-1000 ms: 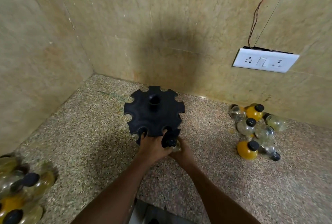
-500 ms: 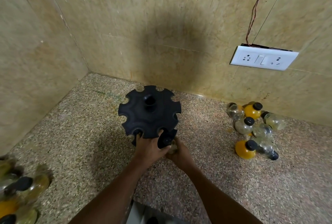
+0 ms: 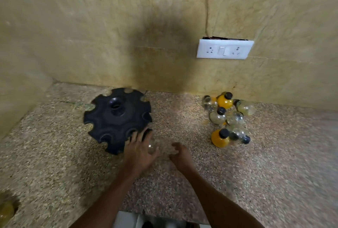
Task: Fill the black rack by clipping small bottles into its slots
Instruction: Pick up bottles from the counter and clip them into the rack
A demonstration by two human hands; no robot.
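Observation:
The black round rack (image 3: 117, 118) with notched slots stands on the speckled counter near the back wall. A clear small bottle (image 3: 151, 147) shows at the rack's near-right edge, partly hidden behind my left hand; whether it sits in a slot I cannot tell. My left hand (image 3: 140, 152) has its fingers spread, the fingertips at the rack's rim. My right hand (image 3: 180, 152) is to the right of the rack, apart from it, fingers loosely curled and holding nothing. A pile of small bottles (image 3: 227, 118), some yellow and some clear, all with black caps, lies further right.
More bottles (image 3: 6, 211) lie blurred at the bottom left corner. A white socket plate (image 3: 225, 49) with a wire hangs on the tiled back wall. A side wall closes the left. The counter's front edge (image 3: 155, 216) runs below my arms.
My right hand has let go of the bottle at the rack and drawn away to the right. My left hand has loosened its hold on the rack's rim and spread its fingers.

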